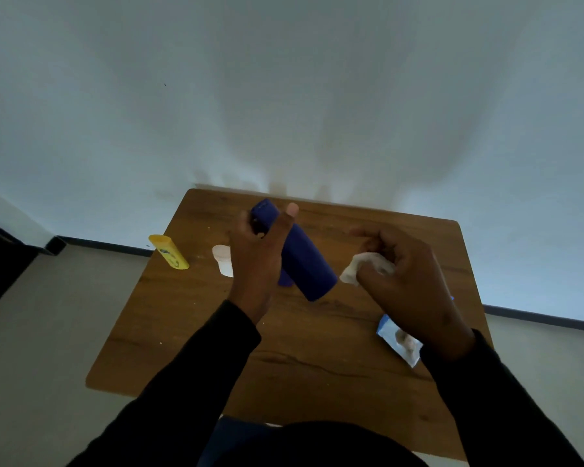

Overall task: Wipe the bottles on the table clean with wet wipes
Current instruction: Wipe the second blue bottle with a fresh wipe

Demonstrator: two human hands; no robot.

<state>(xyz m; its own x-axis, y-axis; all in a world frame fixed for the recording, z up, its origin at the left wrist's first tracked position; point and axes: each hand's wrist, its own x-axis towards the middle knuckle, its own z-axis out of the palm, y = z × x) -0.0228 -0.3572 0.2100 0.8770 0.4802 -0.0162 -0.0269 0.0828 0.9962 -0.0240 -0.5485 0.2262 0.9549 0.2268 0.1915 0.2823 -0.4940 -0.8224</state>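
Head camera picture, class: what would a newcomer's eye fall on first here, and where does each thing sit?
First, the dark blue bottle, gripped near its far end by the left hand and held tilted above the middle of the wooden table. Next, the crumpled white wipe pinched in the right hand, just right of the bottle. Then the yellow bottle at the table's far left edge.

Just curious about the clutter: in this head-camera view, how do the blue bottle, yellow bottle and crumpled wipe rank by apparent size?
1. blue bottle, though held up nearer the camera.
2. yellow bottle.
3. wipe, partly hidden in the right hand, so unsure.
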